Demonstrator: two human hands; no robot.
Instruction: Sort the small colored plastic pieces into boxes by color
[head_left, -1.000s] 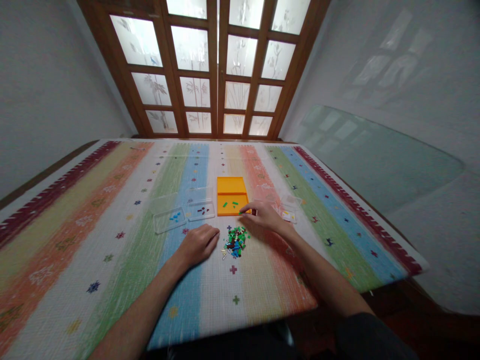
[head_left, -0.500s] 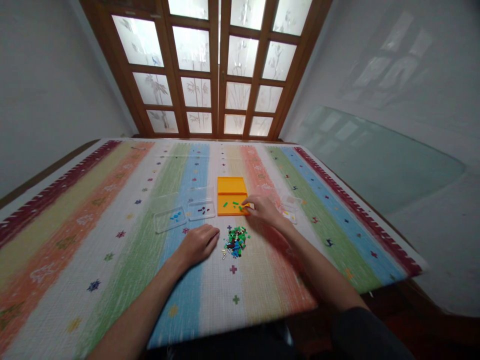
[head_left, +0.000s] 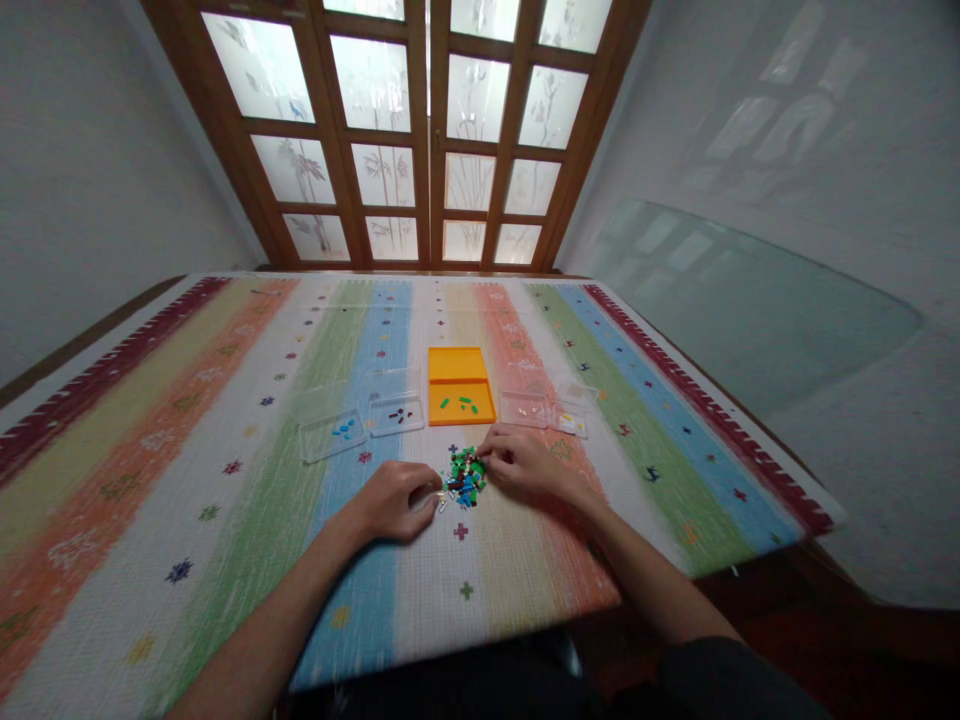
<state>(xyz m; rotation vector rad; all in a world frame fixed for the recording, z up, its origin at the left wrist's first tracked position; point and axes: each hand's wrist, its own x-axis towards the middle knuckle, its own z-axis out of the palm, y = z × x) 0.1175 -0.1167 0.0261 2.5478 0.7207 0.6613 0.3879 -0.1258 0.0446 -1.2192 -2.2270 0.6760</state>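
Observation:
A pile of small toy building bricks (head_left: 466,480), green, blue, dark red and pale, lies on the striped tablecloth between my hands. My left hand (head_left: 397,500) rests at the pile's left edge, thumb and fingers curled together beside some pale pieces. Whatever is between those fingertips is too small to make out. From the right, my right hand (head_left: 521,462) touches the pile's upper edge with its fingers bent in a pinch; their tips hide what they grip. Beyond the pile stands an open orange case (head_left: 487,388) with several green bricks (head_left: 465,401) in its near half.
Left of the case are a clear box (head_left: 304,445) with blue bricks and a clear box (head_left: 373,432) with dark red ones. On its right, one clear box (head_left: 514,398) holds pale pieces and another (head_left: 585,428) yellow ones. The tablecloth (head_left: 247,560) covers the table.
My right hand has drawn back from the orange case to the pile. My left hand has shifted slightly, its fingers now at the pile's edge. The view has tilted a little.

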